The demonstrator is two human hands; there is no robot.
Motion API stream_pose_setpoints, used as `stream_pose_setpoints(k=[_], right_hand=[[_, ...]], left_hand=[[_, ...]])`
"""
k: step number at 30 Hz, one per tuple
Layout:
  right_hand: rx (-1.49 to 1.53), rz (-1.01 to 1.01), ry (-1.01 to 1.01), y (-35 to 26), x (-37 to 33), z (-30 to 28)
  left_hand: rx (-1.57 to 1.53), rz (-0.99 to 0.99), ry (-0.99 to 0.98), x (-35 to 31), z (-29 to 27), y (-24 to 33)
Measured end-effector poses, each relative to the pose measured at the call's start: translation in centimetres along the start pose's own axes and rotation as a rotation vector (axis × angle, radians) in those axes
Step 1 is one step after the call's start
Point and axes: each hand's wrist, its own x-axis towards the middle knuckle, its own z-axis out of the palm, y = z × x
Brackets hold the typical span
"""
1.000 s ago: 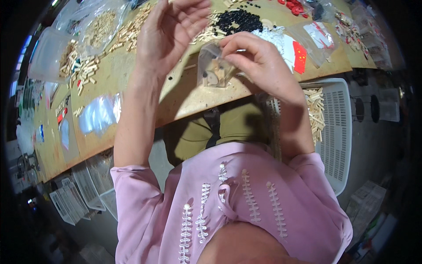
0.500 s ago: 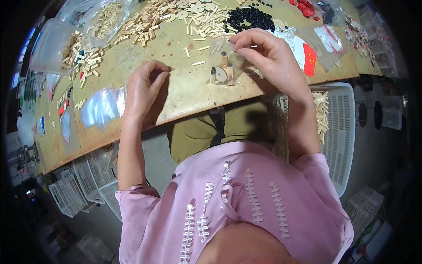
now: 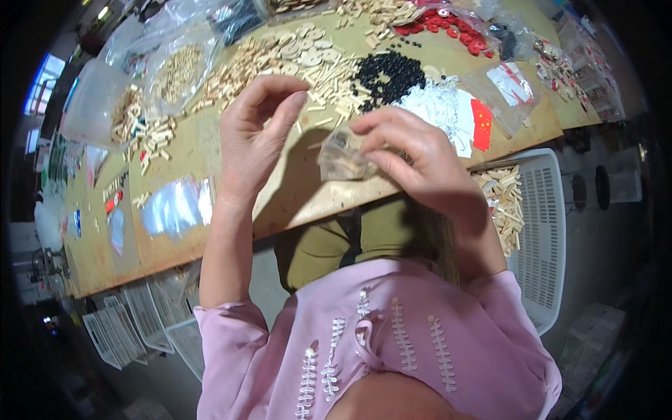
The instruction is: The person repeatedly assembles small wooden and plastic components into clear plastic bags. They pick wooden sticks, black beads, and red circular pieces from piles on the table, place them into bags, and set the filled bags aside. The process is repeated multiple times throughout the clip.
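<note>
My right hand [image 3: 418, 150] grips a small clear plastic bag [image 3: 337, 162] by its upper part, close to the table's near edge. Wooden pieces show dimly through the creased plastic. To the left of the bag, my left hand [image 3: 255, 143] is raised over the table, its thumb and forefinger brought together. Whatever the fingertips may hold is too small to make out. Just beyond the hands lie a heap of short wooden sticks [image 3: 329, 89] and a pile of black beads [image 3: 389, 78]. White strings [image 3: 428, 105] lie beside the right hand.
Flat clear bags [image 3: 171, 207] lie at the left near edge. A tipped translucent tub [image 3: 89, 105] is at the far left. Wooden discs [image 3: 311, 50], red discs [image 3: 448, 29] and red paper flags [image 3: 481, 123] lie further back. A white basket [image 3: 544, 224] holding wooden pieces stands to the right.
My left hand has risen and moved right, toward the bag. My right hand has come nearer to me with the bag, which now looks crumpled and turned, its contents less plain.
</note>
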Motion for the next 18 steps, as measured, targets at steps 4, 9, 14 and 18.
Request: stream_pose_setpoints(k=[4, 9, 14, 18], right_hand=[[0.007, 0.032, 0.085, -0.7, -1.3, -0.8], [0.018, 0.139, 0.125, 2.7, -2.8, -0.5], [0.163, 0.208, 0.241, 6.1, -2.4, -1.4], [0.246, 0.252, 0.2, 7.8, -2.7, -2.6]], left_hand=[[-0.027, -0.125, -0.018, 1.7, -1.8, -5.1], [0.387, -0.211, -0.166, 6.7, 0.2, -9.0], [0.46, -0.012, -0.202, 12.5, -2.2, -13.3], [0.375, -0.043, -0.192, 11.6, 0.1, -11.7]])
